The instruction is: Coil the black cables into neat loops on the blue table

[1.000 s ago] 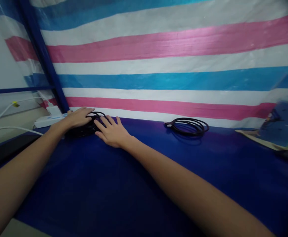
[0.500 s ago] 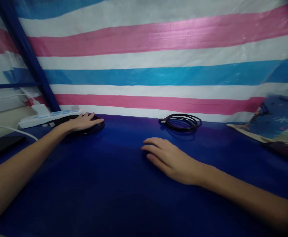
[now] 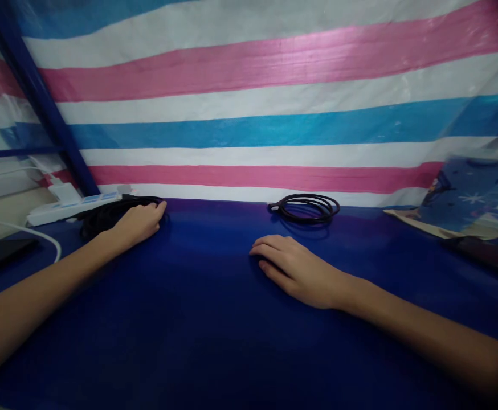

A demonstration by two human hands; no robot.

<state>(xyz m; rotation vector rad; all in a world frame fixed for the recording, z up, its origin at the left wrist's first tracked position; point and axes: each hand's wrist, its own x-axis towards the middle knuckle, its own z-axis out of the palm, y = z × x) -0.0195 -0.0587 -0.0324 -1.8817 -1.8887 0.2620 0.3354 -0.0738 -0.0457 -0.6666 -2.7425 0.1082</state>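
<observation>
At the back left, my left hand [image 3: 141, 223] is closed on a coiled black cable [image 3: 100, 217], its fingers curled round the coil's right side and partly hidden. The coil lies beside a white power strip [image 3: 52, 212]. My right hand [image 3: 296, 267] rests palm down on the blue tabletop [image 3: 198, 319], fingers stretched out and holding nothing. Beyond it, near the back edge, a second coiled black cable [image 3: 311, 208] lies with its connector end pointing left; no hand touches it.
A white charger [image 3: 64, 192] is plugged into the power strip. A dark flat object [image 3: 3, 256] and a white cord [image 3: 46, 236] are at the left. A blue patterned bag [image 3: 466, 196] stands at the right. Behind hangs a striped sheet [image 3: 249, 132].
My left hand has gone from lying spread over the black cable to curling its fingers round it. My right hand stays nearly in place. The view has shifted slightly.
</observation>
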